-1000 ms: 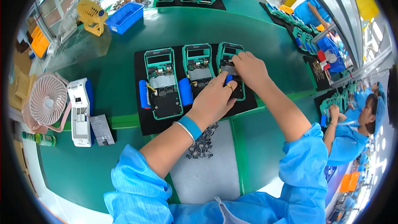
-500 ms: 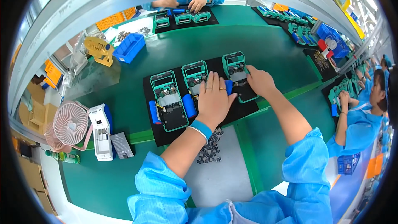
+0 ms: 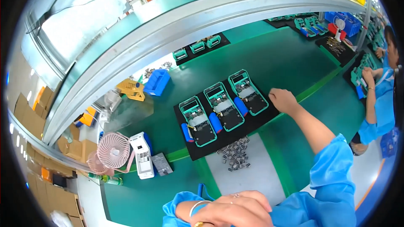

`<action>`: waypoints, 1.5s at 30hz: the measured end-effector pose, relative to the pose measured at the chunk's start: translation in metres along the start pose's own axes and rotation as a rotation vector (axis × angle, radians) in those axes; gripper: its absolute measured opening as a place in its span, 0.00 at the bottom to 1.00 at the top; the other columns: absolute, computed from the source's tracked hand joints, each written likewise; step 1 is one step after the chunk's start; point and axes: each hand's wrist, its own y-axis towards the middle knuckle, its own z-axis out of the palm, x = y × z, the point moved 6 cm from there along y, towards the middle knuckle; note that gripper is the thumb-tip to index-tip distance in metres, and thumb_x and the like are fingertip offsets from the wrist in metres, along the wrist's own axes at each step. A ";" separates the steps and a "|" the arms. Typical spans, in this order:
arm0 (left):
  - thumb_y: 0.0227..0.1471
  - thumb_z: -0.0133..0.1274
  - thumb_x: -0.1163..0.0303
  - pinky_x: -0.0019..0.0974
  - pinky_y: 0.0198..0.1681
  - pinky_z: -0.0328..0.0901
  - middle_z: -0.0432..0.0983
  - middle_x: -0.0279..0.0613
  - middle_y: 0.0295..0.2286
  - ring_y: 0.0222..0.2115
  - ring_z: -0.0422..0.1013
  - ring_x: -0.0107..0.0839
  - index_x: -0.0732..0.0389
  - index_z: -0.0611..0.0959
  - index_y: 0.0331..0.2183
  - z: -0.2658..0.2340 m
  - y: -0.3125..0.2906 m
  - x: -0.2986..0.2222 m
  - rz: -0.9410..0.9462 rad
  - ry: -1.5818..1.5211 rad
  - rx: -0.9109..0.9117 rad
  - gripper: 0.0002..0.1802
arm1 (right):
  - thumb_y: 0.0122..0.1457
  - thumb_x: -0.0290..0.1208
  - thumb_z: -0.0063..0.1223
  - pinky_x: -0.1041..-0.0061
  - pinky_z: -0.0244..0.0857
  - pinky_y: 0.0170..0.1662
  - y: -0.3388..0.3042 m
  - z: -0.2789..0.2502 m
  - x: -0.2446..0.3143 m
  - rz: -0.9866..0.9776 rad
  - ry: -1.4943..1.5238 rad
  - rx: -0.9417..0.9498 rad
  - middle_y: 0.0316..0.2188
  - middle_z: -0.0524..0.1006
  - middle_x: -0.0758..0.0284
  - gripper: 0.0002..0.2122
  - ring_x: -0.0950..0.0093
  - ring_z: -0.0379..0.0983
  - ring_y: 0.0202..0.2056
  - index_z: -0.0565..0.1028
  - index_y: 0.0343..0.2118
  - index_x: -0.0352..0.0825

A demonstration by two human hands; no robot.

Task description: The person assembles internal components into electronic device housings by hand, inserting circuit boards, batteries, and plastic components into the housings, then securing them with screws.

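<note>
Three open teal device housings, the left one (image 3: 198,122), the middle one (image 3: 224,106) and the right one (image 3: 248,92), lie in a slanted row on a black mat (image 3: 206,152). Circuit parts and black plates show inside them. Blue cylinders (image 3: 215,122) with thin wires lie beside the housings. Just right of the right housing, over the mat's edge, my right hand (image 3: 284,101) has its fingers curled closed; what they hold, if anything, is hidden. My left hand (image 3: 235,210) is close to my body at the lower edge, its fingers partly cut off.
Small dark parts (image 3: 235,154) are piled on a grey sheet (image 3: 248,180) in front of the mat. On the left stand a pink fan (image 3: 113,151), a white device (image 3: 142,155) and a blue bin (image 3: 157,82). A metal beam (image 3: 168,29) crosses above. A co-worker (image 3: 376,88) sits at right.
My left hand has left the middle of the mat and come back to my body. My right hand has let go of the right housing and sits apart from it. The view has shifted.
</note>
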 end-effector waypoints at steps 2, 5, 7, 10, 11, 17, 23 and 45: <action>0.54 0.59 0.78 0.44 0.37 0.66 0.79 0.53 0.39 0.31 0.77 0.42 0.45 0.84 0.39 0.015 0.011 0.001 -0.139 0.027 -0.117 0.15 | 0.63 0.38 0.46 0.52 0.70 0.44 -0.016 0.000 -0.004 0.025 0.038 -0.005 0.35 0.81 0.55 0.12 0.51 0.76 0.40 0.77 0.39 0.37; 0.53 0.58 0.80 0.46 0.37 0.66 0.79 0.53 0.38 0.31 0.77 0.44 0.44 0.83 0.40 0.032 0.013 0.001 -0.288 -0.013 -0.007 0.17 | 0.62 0.38 0.49 0.53 0.71 0.45 -0.018 0.000 0.008 0.095 0.141 -0.037 0.36 0.80 0.53 0.12 0.50 0.76 0.41 0.77 0.37 0.34; 0.53 0.58 0.81 0.47 0.38 0.66 0.78 0.56 0.39 0.31 0.76 0.45 0.45 0.82 0.41 0.044 0.018 0.000 0.098 -0.089 0.280 0.18 | 0.61 0.39 0.50 0.55 0.71 0.47 -0.007 0.014 0.001 0.168 0.165 -0.035 0.37 0.80 0.51 0.14 0.49 0.76 0.43 0.77 0.37 0.32; 0.53 0.58 0.81 0.49 0.38 0.67 0.77 0.58 0.41 0.32 0.76 0.46 0.46 0.82 0.41 0.053 0.007 0.005 -0.283 -0.149 0.041 0.17 | 0.63 0.47 0.47 0.54 0.71 0.47 0.003 0.035 0.001 0.225 0.133 0.062 0.38 0.80 0.50 0.20 0.48 0.76 0.44 0.77 0.40 0.31; 0.52 0.58 0.81 0.49 0.38 0.67 0.76 0.59 0.41 0.33 0.76 0.47 0.47 0.82 0.41 0.056 0.008 0.004 -0.286 -0.142 0.011 0.17 | 0.64 0.50 0.45 0.54 0.71 0.46 0.002 0.037 0.003 0.258 0.116 0.013 0.38 0.80 0.51 0.22 0.48 0.76 0.43 0.78 0.38 0.32; 0.52 0.58 0.81 0.50 0.39 0.67 0.76 0.60 0.42 0.34 0.76 0.49 0.49 0.81 0.42 0.052 -0.017 -0.020 -0.315 -0.153 0.048 0.17 | 0.65 0.48 0.44 0.53 0.71 0.44 -0.009 0.024 0.013 0.239 0.178 -0.179 0.36 0.80 0.51 0.21 0.50 0.77 0.40 0.79 0.33 0.32; 0.52 0.60 0.79 0.51 0.39 0.68 0.76 0.60 0.42 0.35 0.76 0.49 0.49 0.81 0.43 -0.031 -0.084 -0.116 -0.316 -0.306 0.177 0.18 | 0.68 0.46 0.39 0.53 0.69 0.46 -0.070 0.032 -0.007 0.445 -0.022 -0.402 0.37 0.80 0.51 0.21 0.48 0.76 0.42 0.77 0.35 0.31; 0.51 0.60 0.78 0.45 0.37 0.68 0.77 0.63 0.42 0.36 0.76 0.48 0.46 0.83 0.41 -0.269 -0.014 -0.279 -0.404 -0.575 0.023 0.17 | 0.64 0.42 0.50 0.54 0.67 0.39 -0.116 -0.063 0.090 0.558 -0.395 -0.497 0.31 0.78 0.51 0.15 0.49 0.75 0.36 0.78 0.33 0.34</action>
